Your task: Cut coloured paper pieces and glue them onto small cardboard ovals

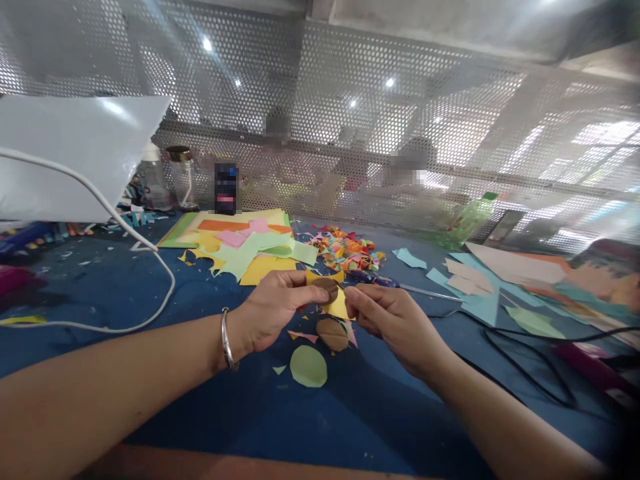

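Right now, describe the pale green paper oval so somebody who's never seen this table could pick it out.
Over the blue table, find the left hand and right hand close together. Below them in view lies a brown oval and, lower still, the pale green oval. Its colour separates it from the brown one, its rounded outline from the small green triangle beside it.

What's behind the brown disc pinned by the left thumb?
Yellow paper shows behind the brown disc, edging out above and below. The paper's area directly behind the disc is covered, as are the left hand's supporting fingertips.
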The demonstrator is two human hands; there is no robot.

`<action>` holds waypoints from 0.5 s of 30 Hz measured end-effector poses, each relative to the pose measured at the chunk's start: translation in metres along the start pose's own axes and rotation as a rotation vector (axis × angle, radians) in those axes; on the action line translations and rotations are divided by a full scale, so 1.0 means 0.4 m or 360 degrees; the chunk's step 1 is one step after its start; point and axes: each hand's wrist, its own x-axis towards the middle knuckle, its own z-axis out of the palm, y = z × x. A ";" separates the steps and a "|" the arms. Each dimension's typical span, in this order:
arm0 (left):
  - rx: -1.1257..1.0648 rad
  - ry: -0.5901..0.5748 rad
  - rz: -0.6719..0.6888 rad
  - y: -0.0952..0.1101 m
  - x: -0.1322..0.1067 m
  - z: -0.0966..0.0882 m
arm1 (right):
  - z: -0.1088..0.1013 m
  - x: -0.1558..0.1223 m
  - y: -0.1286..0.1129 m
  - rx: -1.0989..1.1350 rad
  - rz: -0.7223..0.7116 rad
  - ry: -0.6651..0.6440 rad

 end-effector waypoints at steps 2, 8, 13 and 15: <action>0.0002 -0.0001 0.0005 0.000 0.001 0.000 | -0.001 0.001 0.004 -0.0004 -0.0009 0.0000; -0.0024 -0.0096 0.0057 0.001 0.000 0.001 | -0.003 0.006 0.013 -0.0038 -0.0010 0.0002; 0.0057 -0.0070 0.0077 -0.002 0.000 -0.001 | -0.004 0.006 0.013 -0.0094 -0.0044 0.0010; 0.0094 -0.0072 0.0096 -0.002 0.000 -0.002 | -0.004 0.006 0.013 -0.0099 -0.0048 0.0008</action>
